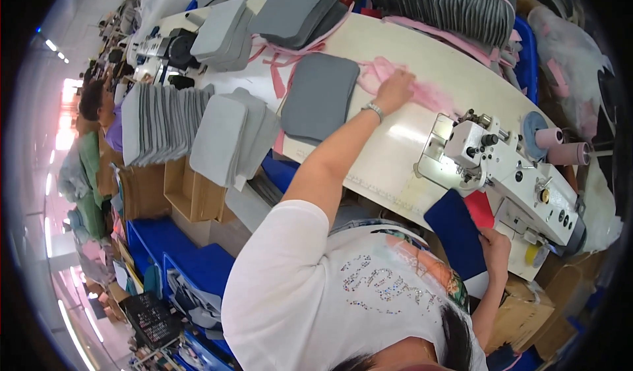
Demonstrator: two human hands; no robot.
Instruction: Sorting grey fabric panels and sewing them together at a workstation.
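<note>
My left hand (395, 89) is stretched out across the white table, its fingers closed on a crumpled pink cloth (422, 94) that is slightly blurred. Just left of the cloth lies a stack of dark grey rounded fabric pieces (320, 97). My right hand (494, 251), low at the right, grips the edge of a navy blue fabric piece (456, 232) beside the table's front edge. A small red piece (480, 207) shows next to the navy one. Close above the navy piece stands a white sewing machine (484, 150) with its lamp lit.
Stacks of light grey pieces (221, 134) stand at the left, with more grey stacks (293, 8) at the back. A long grey row (442, 5) sits at the far right. Pink thread cones (568, 153) stand behind the machine. Blue bins (188, 262) are at the lower left.
</note>
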